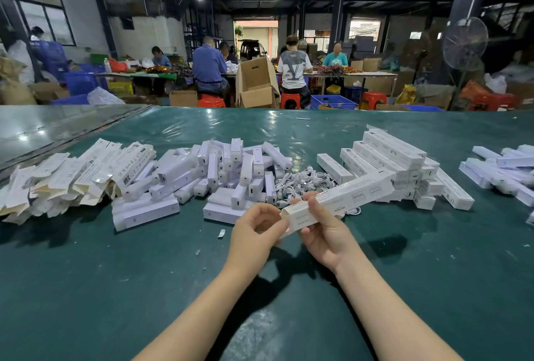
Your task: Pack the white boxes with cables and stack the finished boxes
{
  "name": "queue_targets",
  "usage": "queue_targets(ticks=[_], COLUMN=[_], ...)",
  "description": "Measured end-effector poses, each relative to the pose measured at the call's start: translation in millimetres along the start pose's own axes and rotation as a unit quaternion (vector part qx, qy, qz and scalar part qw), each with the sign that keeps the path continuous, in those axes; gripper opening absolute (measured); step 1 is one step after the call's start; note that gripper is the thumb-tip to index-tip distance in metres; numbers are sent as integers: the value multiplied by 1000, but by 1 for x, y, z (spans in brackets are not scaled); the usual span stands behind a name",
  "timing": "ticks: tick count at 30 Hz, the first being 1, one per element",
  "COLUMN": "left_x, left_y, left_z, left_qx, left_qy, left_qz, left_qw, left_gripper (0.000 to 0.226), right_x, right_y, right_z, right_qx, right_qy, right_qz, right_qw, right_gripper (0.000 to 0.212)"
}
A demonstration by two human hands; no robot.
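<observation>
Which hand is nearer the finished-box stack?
Right. The right hand, gripping a box, is in front of the stack; the left hand pinches that box's end, farther left.

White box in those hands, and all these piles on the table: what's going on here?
A person is packing at a green table. The right hand grips a long white box held above the table, and the left hand pinches its near end. Beyond the hands lie flat cartons on the left, a heap of small white units in the middle, white cables beside it, and stacked boxes to the right.
</observation>
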State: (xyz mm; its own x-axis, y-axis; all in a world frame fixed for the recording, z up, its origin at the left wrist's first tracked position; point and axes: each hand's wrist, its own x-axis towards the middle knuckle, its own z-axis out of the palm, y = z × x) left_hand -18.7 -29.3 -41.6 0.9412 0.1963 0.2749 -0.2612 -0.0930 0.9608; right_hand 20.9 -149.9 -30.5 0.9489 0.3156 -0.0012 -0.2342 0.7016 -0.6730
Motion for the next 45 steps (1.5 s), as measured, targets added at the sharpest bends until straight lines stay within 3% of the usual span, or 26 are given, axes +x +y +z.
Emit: queue_targets(ticks=[8,14,19,22,25,28,31,35,41,45], left_x=[1,-4,-2,-2,-3,-3,-3,-4,0,3], left_y=[4,6,6,6,5,3,3,4,7,11], left_z=[1,5,7,4,4,4,5,7,0,-6], left_qx=[-104,-17,-117,-96,-108,-168,-214,-177,-127,-226], left_qy=[101,80,80,57,65,59,34,30,6,3], left_qz=[-21,19,-26,-2,-7,-51,-82,-60,-45,-94], left_qw=[989,997,990,994,992,983,973,982,991,970], left_gripper=[21,27,22,23,20,17,14,21,11,17], right_x=[-2,-1,-1,-1,-1,-1,-2,-3,-5,-5], right_y=[18,13,15,13,14,14,12,7,7,9], right_z=[11,9,8,7,4,3,4,3,1,1], right_qx=[39,53,47,46,40,8,-10,-47,-56,-57], right_qy=[-22,-9,-6,-18,-27,-16,9,28,-47,-86], right_qz=[-11,-32,-36,-37,-30,-17,-12,-6,16,44], right_qw=[999,998,998,998,998,1000,1000,998,997,994], right_gripper=[86,89,88,85,72,43,44,31,26,25])
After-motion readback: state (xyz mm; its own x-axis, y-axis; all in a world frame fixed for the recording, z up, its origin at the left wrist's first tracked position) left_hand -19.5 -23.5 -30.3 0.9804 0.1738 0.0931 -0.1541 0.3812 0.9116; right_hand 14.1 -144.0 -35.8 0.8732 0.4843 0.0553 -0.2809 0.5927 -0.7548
